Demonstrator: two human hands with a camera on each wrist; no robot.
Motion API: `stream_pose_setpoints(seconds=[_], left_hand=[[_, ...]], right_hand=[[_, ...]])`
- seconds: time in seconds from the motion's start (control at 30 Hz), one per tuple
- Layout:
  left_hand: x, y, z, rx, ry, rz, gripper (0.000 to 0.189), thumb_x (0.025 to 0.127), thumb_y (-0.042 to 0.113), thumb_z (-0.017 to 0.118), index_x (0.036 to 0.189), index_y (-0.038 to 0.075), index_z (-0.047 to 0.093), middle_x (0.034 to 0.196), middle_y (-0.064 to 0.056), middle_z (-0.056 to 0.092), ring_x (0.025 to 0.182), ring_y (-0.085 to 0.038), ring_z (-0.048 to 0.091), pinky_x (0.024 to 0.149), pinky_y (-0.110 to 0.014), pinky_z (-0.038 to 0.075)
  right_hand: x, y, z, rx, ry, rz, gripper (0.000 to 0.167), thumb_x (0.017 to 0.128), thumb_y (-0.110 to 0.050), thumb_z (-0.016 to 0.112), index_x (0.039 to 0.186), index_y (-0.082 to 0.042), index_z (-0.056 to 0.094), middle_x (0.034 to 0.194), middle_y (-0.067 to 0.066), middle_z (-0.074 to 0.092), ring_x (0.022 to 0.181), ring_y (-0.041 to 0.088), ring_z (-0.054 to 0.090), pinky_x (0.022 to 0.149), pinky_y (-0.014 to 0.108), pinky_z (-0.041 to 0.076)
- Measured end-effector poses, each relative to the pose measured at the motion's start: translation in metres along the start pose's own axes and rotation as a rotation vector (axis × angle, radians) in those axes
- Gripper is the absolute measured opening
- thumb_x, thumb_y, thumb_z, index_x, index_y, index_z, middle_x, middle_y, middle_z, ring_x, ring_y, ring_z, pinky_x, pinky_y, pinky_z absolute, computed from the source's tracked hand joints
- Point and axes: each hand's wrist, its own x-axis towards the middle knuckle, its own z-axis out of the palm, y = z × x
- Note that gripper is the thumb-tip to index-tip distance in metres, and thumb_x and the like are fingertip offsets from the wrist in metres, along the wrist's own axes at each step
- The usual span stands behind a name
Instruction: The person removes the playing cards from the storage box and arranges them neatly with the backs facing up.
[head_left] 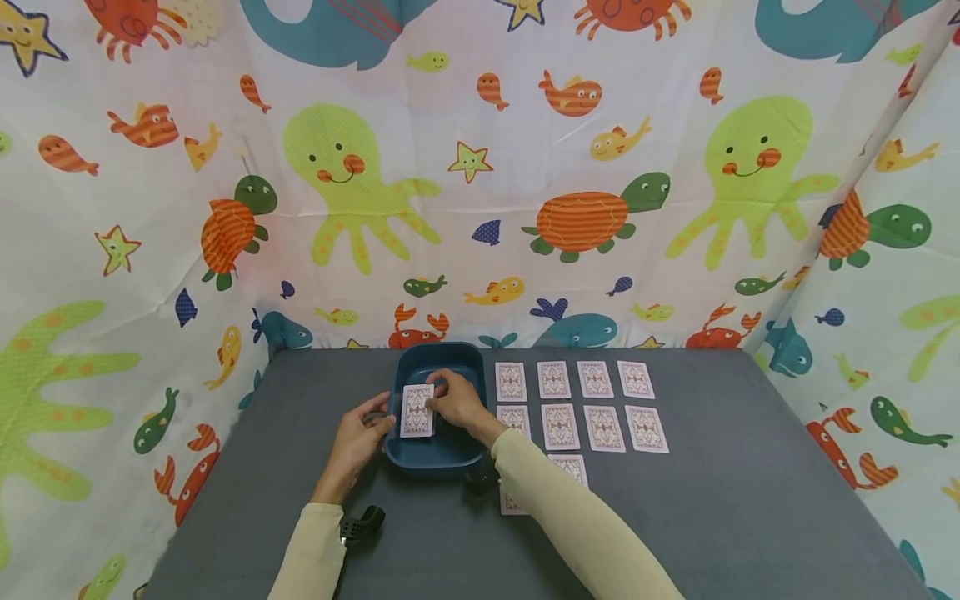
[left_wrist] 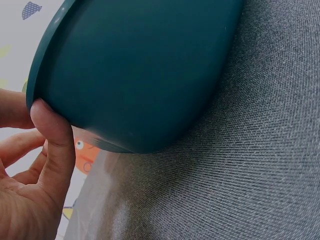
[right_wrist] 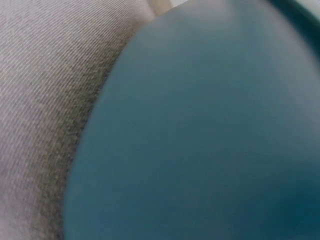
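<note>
A dark teal plastic tub (head_left: 437,463) stands on the grey table. My left hand (head_left: 358,437) is at the tub's left side and grips its rim; the left wrist view shows the thumb (left_wrist: 52,122) against the outer wall. Over the tub's left half is a playing card (head_left: 417,411), patterned back up. My right hand (head_left: 459,402) reaches over the tub and pinches this card by its right edge. Whether other cards lie beneath it, I cannot tell. In the right wrist view the tub's wall (right_wrist: 190,130) fills most of the picture, and the hand is hidden.
Right of the tub, several face-down cards (head_left: 560,427) lie in rows. My right forearm partly covers the nearer ones, including a card (head_left: 513,503) close to the front. A curtain (head_left: 480,175) printed with sea animals hangs behind the table (head_left: 720,492) and along both sides.
</note>
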Motion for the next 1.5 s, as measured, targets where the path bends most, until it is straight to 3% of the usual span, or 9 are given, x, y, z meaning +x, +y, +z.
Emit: stream_pose_setpoints(seconds=[0.3,0.73,0.87,1.1,1.17,1.37,1.5], left_hand=[[0.002,-0.001,0.0,0.021,0.007,-0.007,0.049,0.093,0.008,0.063,0.141,0.01,0.052,0.122,-0.013,0.051,0.087,-0.011,0.058,0.057,-0.027,0.048],[0.001,-0.001,0.001,0.019,0.003,-0.002,0.05,0.093,0.006,0.062,0.142,0.009,0.051,0.124,-0.016,0.05,0.086,-0.012,0.058,0.056,-0.027,0.048],[0.0,-0.002,0.001,0.017,0.003,-0.001,0.05,0.092,0.006,0.063,0.141,0.009,0.052,0.125,-0.016,0.05,0.086,-0.013,0.058,0.056,-0.026,0.048],[-0.001,-0.003,0.002,0.02,-0.001,0.003,0.05,0.092,0.008,0.063,0.141,0.01,0.052,0.125,-0.016,0.05,0.088,-0.014,0.058,0.057,-0.026,0.048],[-0.001,-0.003,0.002,0.02,0.002,0.0,0.05,0.092,0.008,0.063,0.141,0.01,0.052,0.124,-0.014,0.05,0.088,-0.014,0.058,0.057,-0.026,0.048],[0.0,-0.003,0.002,0.028,0.011,-0.005,0.049,0.093,0.009,0.062,0.141,0.011,0.053,0.124,-0.014,0.051,0.091,-0.017,0.059,0.058,-0.026,0.049],[0.0,-0.003,0.002,0.021,0.016,-0.004,0.049,0.092,0.008,0.063,0.14,0.011,0.053,0.124,-0.014,0.05,0.09,-0.017,0.059,0.057,-0.026,0.048]], right_hand=[[-0.002,-0.008,-0.011,0.056,0.049,-0.049,0.027,0.089,-0.013,0.07,0.114,-0.017,0.062,0.093,0.003,0.058,0.077,0.018,0.054,0.063,0.027,0.043],[-0.014,-0.01,-0.036,0.177,0.121,-0.048,0.024,0.091,-0.016,0.068,0.114,-0.017,0.064,0.086,0.002,0.058,0.076,0.016,0.053,0.065,0.027,0.045],[-0.019,-0.009,-0.043,0.229,0.11,-0.048,0.025,0.091,-0.016,0.067,0.116,-0.017,0.064,0.088,0.003,0.06,0.084,0.027,0.059,0.066,0.027,0.047],[-0.029,-0.008,-0.057,0.308,0.107,-0.082,0.03,0.091,-0.012,0.065,0.121,-0.008,0.062,0.092,0.01,0.065,0.09,0.036,0.058,0.076,0.043,0.052],[-0.033,-0.007,-0.061,0.312,0.111,-0.082,0.029,0.092,-0.012,0.065,0.12,-0.01,0.062,0.091,0.007,0.064,0.094,0.04,0.058,0.076,0.043,0.052],[-0.045,0.001,-0.074,0.303,0.101,-0.072,0.027,0.093,-0.015,0.064,0.12,-0.015,0.062,0.093,0.004,0.061,0.082,0.025,0.057,0.071,0.034,0.05],[-0.056,0.007,-0.084,0.308,0.096,-0.087,0.03,0.093,-0.013,0.063,0.123,-0.011,0.061,0.093,0.006,0.06,0.08,0.021,0.056,0.068,0.029,0.047]])
